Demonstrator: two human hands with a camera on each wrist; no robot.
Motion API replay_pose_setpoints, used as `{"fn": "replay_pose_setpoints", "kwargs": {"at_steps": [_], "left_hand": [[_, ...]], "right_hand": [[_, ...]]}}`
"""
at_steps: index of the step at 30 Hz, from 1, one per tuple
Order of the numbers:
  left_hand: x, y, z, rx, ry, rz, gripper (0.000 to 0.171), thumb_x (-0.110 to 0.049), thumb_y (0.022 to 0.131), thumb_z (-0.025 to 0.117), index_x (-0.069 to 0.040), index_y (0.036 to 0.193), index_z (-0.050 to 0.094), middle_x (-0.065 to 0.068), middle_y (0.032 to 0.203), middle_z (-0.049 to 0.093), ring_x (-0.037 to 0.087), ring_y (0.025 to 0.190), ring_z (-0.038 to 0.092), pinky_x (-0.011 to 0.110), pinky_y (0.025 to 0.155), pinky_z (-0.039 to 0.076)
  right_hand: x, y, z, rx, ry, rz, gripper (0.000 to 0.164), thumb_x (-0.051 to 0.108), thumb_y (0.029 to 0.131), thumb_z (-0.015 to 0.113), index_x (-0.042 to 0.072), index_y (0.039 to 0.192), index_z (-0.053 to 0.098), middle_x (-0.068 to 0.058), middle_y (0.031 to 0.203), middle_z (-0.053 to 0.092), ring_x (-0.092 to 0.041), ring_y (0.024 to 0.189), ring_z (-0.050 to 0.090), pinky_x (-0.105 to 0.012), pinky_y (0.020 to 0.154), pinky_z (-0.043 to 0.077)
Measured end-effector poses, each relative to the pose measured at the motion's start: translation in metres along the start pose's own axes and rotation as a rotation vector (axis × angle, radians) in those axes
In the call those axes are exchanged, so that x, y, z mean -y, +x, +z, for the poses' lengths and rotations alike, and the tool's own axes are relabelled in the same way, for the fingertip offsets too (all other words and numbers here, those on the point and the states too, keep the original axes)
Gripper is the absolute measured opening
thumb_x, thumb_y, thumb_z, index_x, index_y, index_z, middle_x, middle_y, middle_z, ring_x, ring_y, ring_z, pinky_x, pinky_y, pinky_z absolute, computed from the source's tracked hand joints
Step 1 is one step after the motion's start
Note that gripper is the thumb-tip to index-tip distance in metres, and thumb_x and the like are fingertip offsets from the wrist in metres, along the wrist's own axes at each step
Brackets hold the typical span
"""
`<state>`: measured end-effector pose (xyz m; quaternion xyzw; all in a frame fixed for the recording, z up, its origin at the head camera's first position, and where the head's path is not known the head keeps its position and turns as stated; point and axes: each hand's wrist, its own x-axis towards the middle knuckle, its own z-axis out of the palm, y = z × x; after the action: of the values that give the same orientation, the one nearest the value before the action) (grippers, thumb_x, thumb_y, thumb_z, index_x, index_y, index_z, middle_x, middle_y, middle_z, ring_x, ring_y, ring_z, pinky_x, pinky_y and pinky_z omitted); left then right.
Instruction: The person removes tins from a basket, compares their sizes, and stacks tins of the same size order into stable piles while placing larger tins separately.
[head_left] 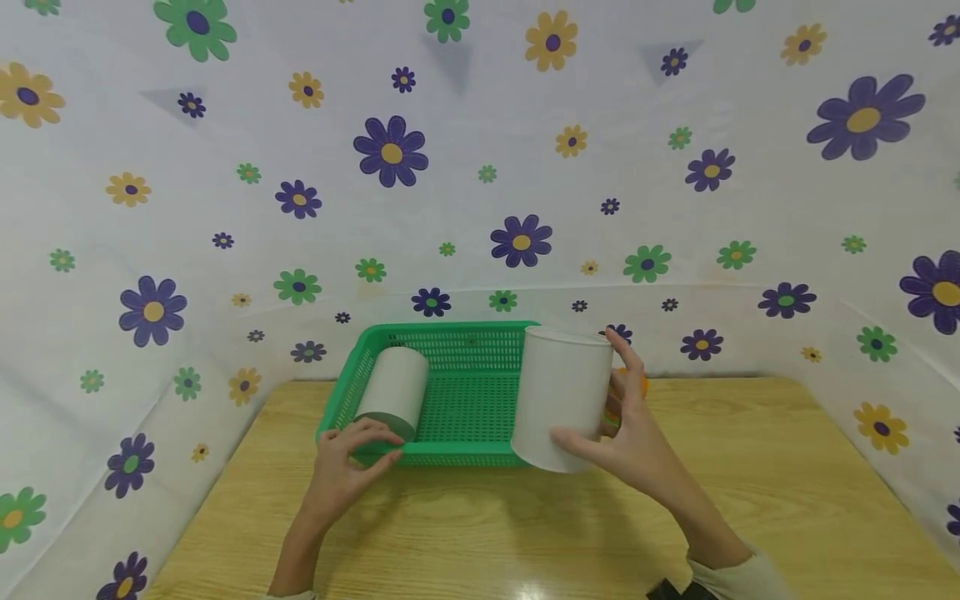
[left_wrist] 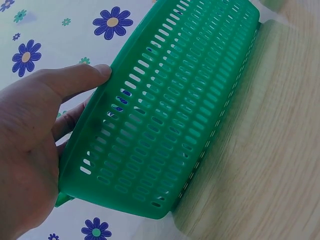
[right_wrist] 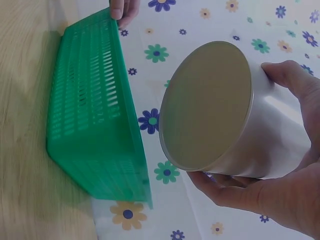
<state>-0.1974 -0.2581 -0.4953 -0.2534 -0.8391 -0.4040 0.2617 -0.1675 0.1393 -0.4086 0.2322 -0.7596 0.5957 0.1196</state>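
Note:
My right hand point(head_left: 633, 446) grips a white cylindrical can point(head_left: 564, 400), its fingers behind the far side and the thumb across the near side. The can is held upright over the right end of a green plastic basket point(head_left: 450, 448), and its flat beige end point(right_wrist: 207, 107) faces the right wrist camera. My left hand point(head_left: 348, 462) holds the basket's near rim at the left corner, thumb outside and fingers over the edge. Inside the basket, at its left end, a second white can point(head_left: 395, 387) lies tilted on its side.
The basket stands on a wooden table point(head_left: 750, 467) near its back edge. Behind it hangs a white cloth point(head_left: 465, 208) printed with flowers. An orange and green object point(head_left: 639, 383) is mostly hidden behind my right hand.

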Motion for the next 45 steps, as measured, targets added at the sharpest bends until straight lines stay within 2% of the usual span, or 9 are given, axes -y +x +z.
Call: {"fn": "replay_pose_setpoints", "kwargs": {"at_steps": [5, 8, 12, 16, 19, 23, 33, 45], "left_hand": [[0.0, 0.001, 0.001, 0.001, 0.007, 0.001, 0.028, -0.007, 0.08, 0.088, -0.027, 0.096, 0.078, -0.01, 0.102, 0.071, 0.012, 0.097, 0.063, 0.046, 0.084, 0.02], [0.0, 0.001, 0.001, 0.007, 0.008, -0.006, 0.026, -0.009, 0.08, 0.088, -0.027, 0.097, 0.078, -0.011, 0.103, 0.07, 0.012, 0.097, 0.063, 0.046, 0.084, 0.02], [0.001, 0.001, 0.001, 0.009, 0.008, -0.018, 0.027, -0.009, 0.08, 0.088, -0.028, 0.096, 0.077, -0.013, 0.103, 0.07, 0.011, 0.097, 0.063, 0.046, 0.084, 0.02], [0.001, 0.001, 0.001, 0.002, 0.007, -0.014, 0.026, -0.01, 0.08, 0.088, -0.028, 0.096, 0.077, -0.013, 0.102, 0.07, 0.011, 0.097, 0.063, 0.046, 0.084, 0.02], [0.0, 0.001, 0.003, -0.001, -0.002, -0.012, 0.025, -0.01, 0.081, 0.087, -0.027, 0.096, 0.077, -0.011, 0.102, 0.07, 0.012, 0.097, 0.063, 0.045, 0.084, 0.02], [0.0, -0.002, 0.004, -0.003, -0.006, -0.014, 0.025, -0.01, 0.081, 0.087, -0.027, 0.095, 0.077, -0.01, 0.101, 0.071, 0.013, 0.096, 0.064, 0.045, 0.083, 0.02], [-0.001, 0.0, 0.003, -0.006, 0.006, 0.003, 0.025, -0.009, 0.08, 0.088, -0.027, 0.095, 0.078, -0.009, 0.102, 0.071, 0.013, 0.095, 0.064, 0.044, 0.082, 0.019], [-0.002, 0.0, 0.003, -0.001, -0.001, -0.021, 0.026, -0.007, 0.079, 0.088, -0.025, 0.095, 0.078, -0.011, 0.102, 0.07, 0.011, 0.095, 0.063, 0.045, 0.083, 0.019]], "right_hand": [[0.0, -0.007, -0.015, -0.038, -0.066, -0.013, 0.126, 0.002, 0.08, 0.086, 0.037, 0.162, -0.003, -0.017, 0.144, 0.041, -0.047, 0.119, 0.056, -0.065, 0.086, 0.051], [0.002, -0.011, -0.023, -0.054, -0.076, -0.013, 0.127, 0.001, 0.08, 0.086, 0.037, 0.162, -0.004, -0.017, 0.147, 0.04, -0.048, 0.119, 0.055, -0.063, 0.083, 0.052], [0.006, -0.015, -0.034, -0.074, -0.085, -0.023, 0.129, -0.005, 0.079, 0.084, 0.037, 0.162, -0.004, -0.015, 0.148, 0.04, -0.042, 0.118, 0.056, -0.048, 0.079, 0.057], [0.009, -0.017, -0.043, -0.115, -0.106, -0.053, 0.133, -0.011, 0.075, 0.084, 0.034, 0.163, -0.005, -0.013, 0.147, 0.041, -0.027, 0.116, 0.059, -0.034, 0.077, 0.058], [0.011, -0.018, -0.05, -0.139, -0.118, -0.071, 0.134, -0.013, 0.074, 0.084, 0.033, 0.163, -0.005, -0.011, 0.148, 0.04, -0.018, 0.116, 0.058, -0.03, 0.078, 0.057], [0.011, -0.021, -0.06, -0.17, -0.153, -0.08, 0.134, -0.015, 0.073, 0.084, 0.031, 0.163, -0.004, -0.009, 0.147, 0.04, -0.015, 0.117, 0.057, -0.026, 0.079, 0.056], [0.008, -0.023, -0.085, -0.271, -0.152, -0.111, 0.136, -0.022, 0.071, 0.079, 0.033, 0.163, -0.004, -0.011, 0.145, 0.038, -0.017, 0.112, 0.058, -0.02, 0.078, 0.054], [0.004, -0.026, -0.118, -0.369, -0.158, -0.053, 0.132, -0.019, 0.076, 0.079, 0.038, 0.162, -0.005, -0.016, 0.155, 0.028, -0.022, 0.122, 0.05, -0.016, 0.079, 0.049]]}}
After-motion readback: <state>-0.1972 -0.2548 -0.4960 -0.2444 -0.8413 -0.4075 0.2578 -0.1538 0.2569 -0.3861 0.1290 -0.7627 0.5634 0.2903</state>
